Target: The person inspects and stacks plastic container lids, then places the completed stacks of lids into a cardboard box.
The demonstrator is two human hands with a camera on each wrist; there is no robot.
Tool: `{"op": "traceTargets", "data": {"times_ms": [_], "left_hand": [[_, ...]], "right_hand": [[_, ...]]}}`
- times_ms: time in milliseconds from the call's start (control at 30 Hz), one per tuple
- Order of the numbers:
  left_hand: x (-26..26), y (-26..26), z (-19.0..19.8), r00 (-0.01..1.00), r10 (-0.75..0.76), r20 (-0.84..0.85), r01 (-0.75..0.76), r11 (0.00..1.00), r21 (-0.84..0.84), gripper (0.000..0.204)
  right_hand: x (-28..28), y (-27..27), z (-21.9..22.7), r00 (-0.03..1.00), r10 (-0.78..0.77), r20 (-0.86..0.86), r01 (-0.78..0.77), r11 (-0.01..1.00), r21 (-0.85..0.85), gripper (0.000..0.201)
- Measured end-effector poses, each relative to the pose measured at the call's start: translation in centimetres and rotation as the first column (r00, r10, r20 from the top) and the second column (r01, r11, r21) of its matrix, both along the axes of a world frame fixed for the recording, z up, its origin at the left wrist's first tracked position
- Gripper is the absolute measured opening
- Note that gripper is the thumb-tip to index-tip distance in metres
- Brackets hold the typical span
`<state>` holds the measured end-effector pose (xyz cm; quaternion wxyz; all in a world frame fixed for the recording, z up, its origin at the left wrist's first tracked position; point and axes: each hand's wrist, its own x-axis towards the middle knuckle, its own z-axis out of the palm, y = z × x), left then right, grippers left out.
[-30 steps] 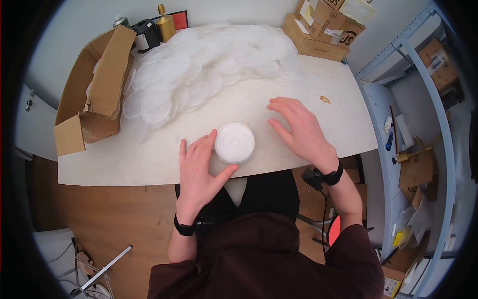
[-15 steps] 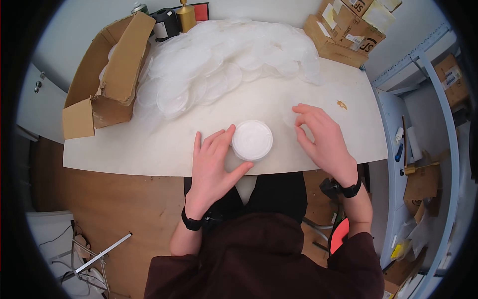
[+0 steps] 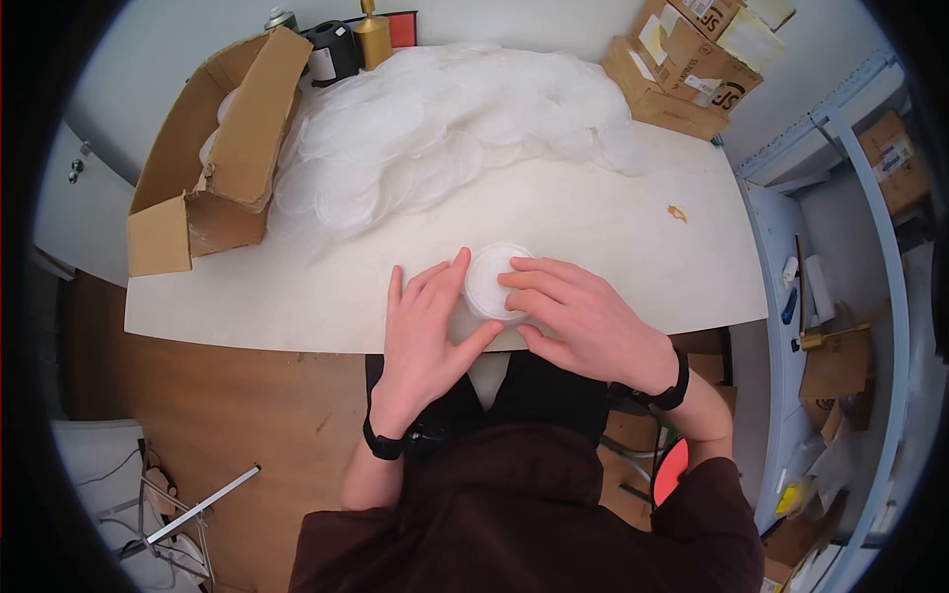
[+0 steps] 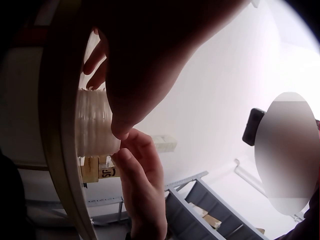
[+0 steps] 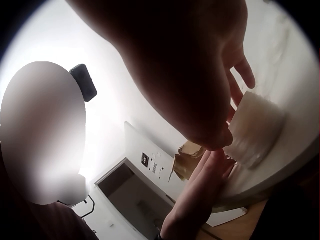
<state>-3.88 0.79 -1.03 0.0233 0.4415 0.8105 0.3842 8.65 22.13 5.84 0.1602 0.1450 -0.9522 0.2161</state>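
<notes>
A short stack of round, translucent white plastic lids [image 3: 489,284] stands on the table near its front edge. My left hand [image 3: 420,331] curves along its left side, the index fingertip at the far left of the rim and the thumb at the near side. From the right, my right hand [image 3: 588,321] reaches over the stack, fingertips on the top lid and thumb low at the near edge. In the left wrist view the ribbed side of the stack [image 4: 94,122] shows between fingers and thumb; both thumbs meet close to it. The right wrist view shows the stack [image 5: 257,127] beyond the right hand.
A large heap of loose translucent lids [image 3: 425,128] spreads across the back of the table [image 3: 603,217]. An open cardboard box [image 3: 242,148] stands at the left, taped boxes [image 3: 692,69] at the back right. A blue shelf unit [image 3: 860,198] stands beyond the right edge.
My right hand has moved left from beside the stack onto its top; half a second ago a faint translucent disc showed near its fingertips. My left hand has stayed by the stack.
</notes>
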Motion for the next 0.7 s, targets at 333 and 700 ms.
{"op": "traceTargets", "data": {"times_ms": [333,700], "left_hand": [[-0.1,-0.1,0.3,0.999,-0.008,-0.033,0.008,1.0,-0.028,0.087],[-0.2,-0.3,0.3,1.0,-0.005,-0.013,0.004,0.999,-0.037,0.087]], "right_hand": [[-8.3,12.4,-2.8,0.824,-0.521,-0.221,0.555,0.822,0.127,0.024],[-11.8,12.6,-2.2,0.833,-0.443,-0.331,0.523,0.825,0.213,0.013]]}}
